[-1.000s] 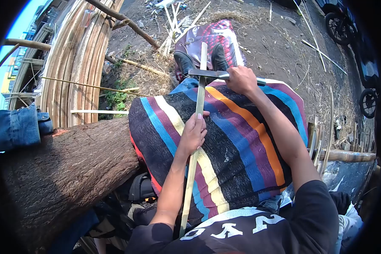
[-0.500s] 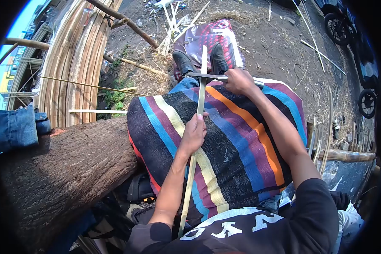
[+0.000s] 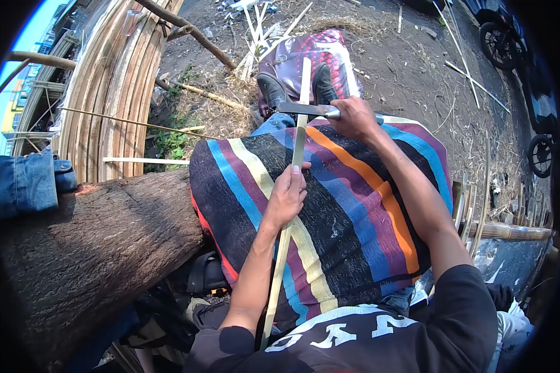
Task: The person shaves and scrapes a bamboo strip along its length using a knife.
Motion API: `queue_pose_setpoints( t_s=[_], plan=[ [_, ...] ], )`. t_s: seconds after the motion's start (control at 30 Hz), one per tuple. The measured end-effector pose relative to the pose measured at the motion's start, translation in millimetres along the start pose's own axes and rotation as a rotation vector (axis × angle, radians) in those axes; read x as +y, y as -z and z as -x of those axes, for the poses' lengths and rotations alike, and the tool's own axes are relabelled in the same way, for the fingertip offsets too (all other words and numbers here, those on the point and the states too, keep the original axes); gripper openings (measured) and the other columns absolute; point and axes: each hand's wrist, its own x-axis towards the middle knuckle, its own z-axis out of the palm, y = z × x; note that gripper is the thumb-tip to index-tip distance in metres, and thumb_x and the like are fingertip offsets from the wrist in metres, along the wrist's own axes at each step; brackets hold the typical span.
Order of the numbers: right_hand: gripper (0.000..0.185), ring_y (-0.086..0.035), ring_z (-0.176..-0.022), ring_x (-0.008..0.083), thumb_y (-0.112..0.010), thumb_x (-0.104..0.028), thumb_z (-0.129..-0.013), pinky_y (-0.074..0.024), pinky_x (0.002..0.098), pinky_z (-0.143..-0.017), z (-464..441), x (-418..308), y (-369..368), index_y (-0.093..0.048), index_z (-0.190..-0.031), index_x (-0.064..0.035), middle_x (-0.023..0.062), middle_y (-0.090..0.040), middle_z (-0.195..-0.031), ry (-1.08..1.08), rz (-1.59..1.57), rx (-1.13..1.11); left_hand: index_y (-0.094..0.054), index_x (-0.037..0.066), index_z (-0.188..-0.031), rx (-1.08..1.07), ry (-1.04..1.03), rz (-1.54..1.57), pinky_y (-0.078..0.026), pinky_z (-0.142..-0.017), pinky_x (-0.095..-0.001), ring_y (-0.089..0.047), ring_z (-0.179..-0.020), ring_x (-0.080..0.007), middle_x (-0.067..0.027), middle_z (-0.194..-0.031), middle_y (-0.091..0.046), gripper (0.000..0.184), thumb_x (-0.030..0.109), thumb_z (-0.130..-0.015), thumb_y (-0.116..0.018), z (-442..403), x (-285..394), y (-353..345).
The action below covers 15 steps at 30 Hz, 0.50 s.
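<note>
The one view looks from the person's head, steeply down and forward over the shirt (image 3: 367, 362) and cloth (image 3: 339, 239). The left hand (image 3: 285, 198) and right hand (image 3: 353, 118) lie near, mid-view; the wide view reaches the ground (image 3: 410, 78) beyond.

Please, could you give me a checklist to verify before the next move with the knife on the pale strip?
1. Left hand has a firm place on the pale strip: ok, fingers closed around it.
2. Right hand holds the knife by its handle: ok.
3. Blade meets the strip: ok, it lies crosswise; how deep it bites, cannot tell.
4. Left fingers away from the blade: ok, they grip apart from it, nearer the body.
5. Lap covered: ok, the striped cloth lies over it.
6. Blade tip clear of the left shoe: cannot tell; they look close in this single view.
</note>
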Motion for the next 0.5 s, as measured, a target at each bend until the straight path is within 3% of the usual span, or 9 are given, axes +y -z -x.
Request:
queue_pose_setpoints(
  t_s=[0.07,0.13,0.17,0.5],
  plan=[
    [0.021,-0.072,-0.086,0.0414,-0.065,-0.021,-0.080,-0.0576,0.0502,-0.079,-0.4,4.5,-3.7,-0.075,-0.090,-0.0048,0.0238,-0.072,-0.087,0.101,-0.055,0.054,-0.050,0.004,-0.134,-0.013,-0.013,-0.004,-0.026,-0.037,-0.0195,-0.029,-0.048,-0.0008,0.0073,-0.072,-0.033,0.047,0.042,-0.112,-0.034,-3.2,-7.5,-1.2],
    [0.022,-0.072,-0.083,0.0421,-0.065,-0.020,-0.078,-0.0575,0.0508,-0.077,-6.7,10.4,-8.3,-0.074,-0.090,-0.0033,0.0245,-0.071,-0.084,-0.105,0.089,-0.135,-0.049,0.005,-0.135,0.011,0.009,-0.070,-0.026,-0.037,-0.0195,-0.029,-0.048,-0.0010,0.0074,-0.072,-0.032,0.046,0.041,-0.112,-0.034,-11.4,-19.7,1.6],
    [0.022,-0.072,-0.083,0.0421,-0.065,-0.020,-0.078,-0.0575,0.0508,-0.077,-4.7,8.5,-6.0,-0.074,-0.090,-0.0033,0.0245,-0.071,-0.084,-0.106,0.086,-0.131,-0.049,0.005,-0.135,0.010,0.008,-0.075,-0.026,-0.037,-0.0195,-0.029,-0.048,-0.0010,0.0074,-0.072,-0.032,0.046,0.041,-0.112,-0.034,-10.5,-14.0,1.0],
    [0.024,-0.071,-0.082,0.0434,-0.063,-0.023,-0.085,-0.0570,0.0515,-0.076,1.8,1.4,-8.0,-0.073,-0.092,-0.0025,0.0247,-0.071,-0.083,-0.174,-0.077,0.181,-0.046,0.003,-0.137,-0.046,0.047,0.050,-0.029,-0.035,-0.0177,-0.029,-0.046,-0.0009,0.0061,-0.074,-0.033,0.047,0.040,-0.112,-0.032,-1.4,8.8,2.0]
  ],
)
